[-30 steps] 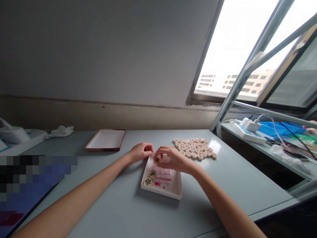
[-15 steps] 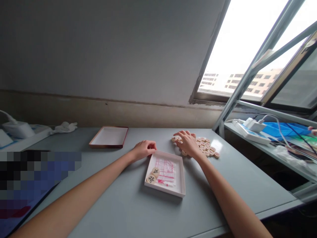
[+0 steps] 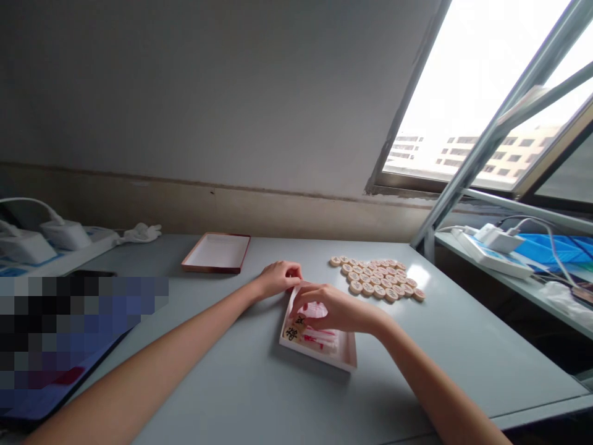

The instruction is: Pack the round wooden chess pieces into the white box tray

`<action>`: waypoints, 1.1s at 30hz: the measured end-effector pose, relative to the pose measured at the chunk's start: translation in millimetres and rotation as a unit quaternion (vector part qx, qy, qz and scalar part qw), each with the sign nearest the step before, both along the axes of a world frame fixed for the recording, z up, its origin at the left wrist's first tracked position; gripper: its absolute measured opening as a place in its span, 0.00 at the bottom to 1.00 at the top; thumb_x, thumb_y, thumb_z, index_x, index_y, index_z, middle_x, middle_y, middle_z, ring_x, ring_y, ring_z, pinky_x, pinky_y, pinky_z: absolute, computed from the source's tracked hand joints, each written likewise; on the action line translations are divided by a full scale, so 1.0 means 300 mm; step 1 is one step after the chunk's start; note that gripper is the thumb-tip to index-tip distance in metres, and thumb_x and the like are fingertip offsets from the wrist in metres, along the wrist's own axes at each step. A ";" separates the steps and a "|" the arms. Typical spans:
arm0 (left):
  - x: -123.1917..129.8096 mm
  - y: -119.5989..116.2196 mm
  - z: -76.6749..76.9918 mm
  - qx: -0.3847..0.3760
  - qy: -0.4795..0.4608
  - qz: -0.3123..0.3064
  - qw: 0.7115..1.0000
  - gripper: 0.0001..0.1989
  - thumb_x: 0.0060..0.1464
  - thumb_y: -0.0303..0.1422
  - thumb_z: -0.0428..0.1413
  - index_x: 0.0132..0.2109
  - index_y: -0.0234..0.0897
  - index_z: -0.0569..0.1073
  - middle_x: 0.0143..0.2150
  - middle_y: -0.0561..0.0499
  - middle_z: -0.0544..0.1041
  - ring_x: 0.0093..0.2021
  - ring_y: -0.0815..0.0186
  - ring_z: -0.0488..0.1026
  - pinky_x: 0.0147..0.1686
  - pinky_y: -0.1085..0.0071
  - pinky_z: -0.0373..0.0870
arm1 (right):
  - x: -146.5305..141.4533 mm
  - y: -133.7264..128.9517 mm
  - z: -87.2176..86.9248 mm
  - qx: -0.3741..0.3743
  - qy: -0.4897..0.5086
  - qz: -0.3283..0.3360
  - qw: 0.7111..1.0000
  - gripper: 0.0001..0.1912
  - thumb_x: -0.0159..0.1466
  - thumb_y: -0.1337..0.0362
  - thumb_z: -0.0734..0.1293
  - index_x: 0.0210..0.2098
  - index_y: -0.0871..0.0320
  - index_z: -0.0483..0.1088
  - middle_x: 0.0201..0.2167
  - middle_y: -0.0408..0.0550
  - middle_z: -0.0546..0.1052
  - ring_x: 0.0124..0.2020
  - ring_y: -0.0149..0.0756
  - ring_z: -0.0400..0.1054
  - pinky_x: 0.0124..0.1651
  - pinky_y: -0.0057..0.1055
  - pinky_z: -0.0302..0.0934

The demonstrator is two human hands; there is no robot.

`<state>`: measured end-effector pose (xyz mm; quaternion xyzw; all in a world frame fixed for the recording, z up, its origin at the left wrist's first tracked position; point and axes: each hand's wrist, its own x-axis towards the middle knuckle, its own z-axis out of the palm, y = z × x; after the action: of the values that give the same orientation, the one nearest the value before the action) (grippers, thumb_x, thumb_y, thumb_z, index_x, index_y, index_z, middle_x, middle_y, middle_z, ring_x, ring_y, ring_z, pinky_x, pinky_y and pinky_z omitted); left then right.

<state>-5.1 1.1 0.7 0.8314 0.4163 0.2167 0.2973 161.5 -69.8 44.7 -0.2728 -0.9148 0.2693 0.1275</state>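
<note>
Two discs (image 3: 291,334), beside right fingers (image 3: 303,296), inside white box (image 3: 319,356).

Left hand (image 3: 278,279), one; right hand (image 3: 333,309), one. Table (image 3: 241,371): one farther box (image 3: 212,269) by the far edge; one nearer box (image 3: 319,356), two game pieces (image 3: 291,334) visible at its near-left corner; over twenty loose pieces (image 3: 375,280) toward the far-right corner.

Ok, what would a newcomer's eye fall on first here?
Probably the bright window at upper right, glaring beside the dark wall. Next, the cluster of pale discs on the gray table, beyond and right of the white box. The right hand is over that box, by two black-marked discs in the near left corner; the left hand is at the far left corner.
</note>
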 end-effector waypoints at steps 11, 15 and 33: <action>0.003 -0.006 0.009 -0.003 0.005 0.007 1.000 0.08 0.42 0.33 0.48 0.28 0.36 0.70 0.24 0.55 0.70 0.27 0.69 0.64 0.26 0.76 0.57 | 0.037 0.010 0.008 0.004 -0.011 -0.050 0.999 0.08 0.55 0.64 0.65 0.36 0.56 0.69 0.35 0.44 0.71 0.34 0.29 0.65 0.37 0.24 0.58; 0.004 -0.019 0.025 -0.002 0.011 0.015 1.000 0.07 0.42 0.32 0.48 0.27 0.36 0.70 0.24 0.55 0.70 0.27 0.68 0.65 0.26 0.76 0.56 | 0.110 0.083 -0.004 0.115 0.003 -0.185 0.976 0.09 0.58 0.60 0.62 0.37 0.54 0.68 0.36 0.44 0.71 0.37 0.32 0.63 0.41 0.30 0.57; 0.002 -0.017 0.016 -0.005 0.008 0.022 1.000 0.07 0.43 0.33 0.48 0.27 0.37 0.70 0.23 0.56 0.69 0.27 0.69 0.65 0.25 0.76 0.55 | 0.218 0.198 -0.112 0.200 -0.186 -0.393 0.878 0.23 0.64 0.55 0.51 0.56 0.59 0.52 0.52 0.56 0.65 0.53 0.44 0.56 0.54 0.49 0.41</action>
<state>-4.4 -3.8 5.7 0.8222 0.4380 0.2149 0.2932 227.0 -10.4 11.0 -0.6236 -0.7735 -0.0472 0.1027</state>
